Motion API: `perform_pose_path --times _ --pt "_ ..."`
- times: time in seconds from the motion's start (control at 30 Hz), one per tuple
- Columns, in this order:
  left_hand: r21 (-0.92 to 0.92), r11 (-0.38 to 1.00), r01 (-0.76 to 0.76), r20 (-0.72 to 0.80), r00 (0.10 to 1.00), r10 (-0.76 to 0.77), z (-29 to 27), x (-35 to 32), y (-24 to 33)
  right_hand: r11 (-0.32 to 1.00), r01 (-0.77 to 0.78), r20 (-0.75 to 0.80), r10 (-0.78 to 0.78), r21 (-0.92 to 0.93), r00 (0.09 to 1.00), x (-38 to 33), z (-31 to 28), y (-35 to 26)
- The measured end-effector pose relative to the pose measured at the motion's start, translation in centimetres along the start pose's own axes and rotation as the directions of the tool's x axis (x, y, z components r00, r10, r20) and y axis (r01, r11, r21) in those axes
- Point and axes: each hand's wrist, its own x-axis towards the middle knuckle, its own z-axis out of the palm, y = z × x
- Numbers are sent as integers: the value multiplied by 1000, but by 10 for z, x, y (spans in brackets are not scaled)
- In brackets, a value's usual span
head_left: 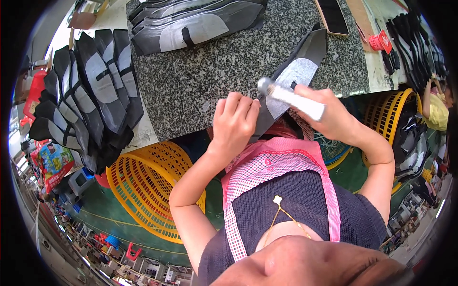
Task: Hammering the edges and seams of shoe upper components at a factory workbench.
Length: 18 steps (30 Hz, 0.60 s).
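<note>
My right hand (329, 114) is closed around the pale handle of a hammer (296, 101). Its rounded metal head hangs over the near edge of a dark, shoe-upper-like piece (315, 45) that bears a light grey patch. This piece lies slantwise on the speckled stone slab (191, 90), its lower end reaching past the slab's front edge. My left hand (234, 119) has its fingers curled at the piece's left edge, beside the hammer head. The fingertips seem to pinch that edge, though they are partly hidden.
A stack of similar pieces (205, 28) lies at the slab's far side. More pieces (95, 81) overlap on the left. A phone (332, 16) and a red spool (380, 42) sit at the far right. Yellow baskets (148, 190) stand below; another person (436, 107) is at right.
</note>
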Motion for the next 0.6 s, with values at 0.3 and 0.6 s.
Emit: perform_pose_path --times 0.3,0.6 --pt "-3 998 62 60 996 -61 -12 -16 -3 993 43 -65 -50 -110 997 12 1 3" --pt "-154 981 115 -23 993 -120 -11 -27 -16 982 14 70 -1 -190 998 17 5 5"
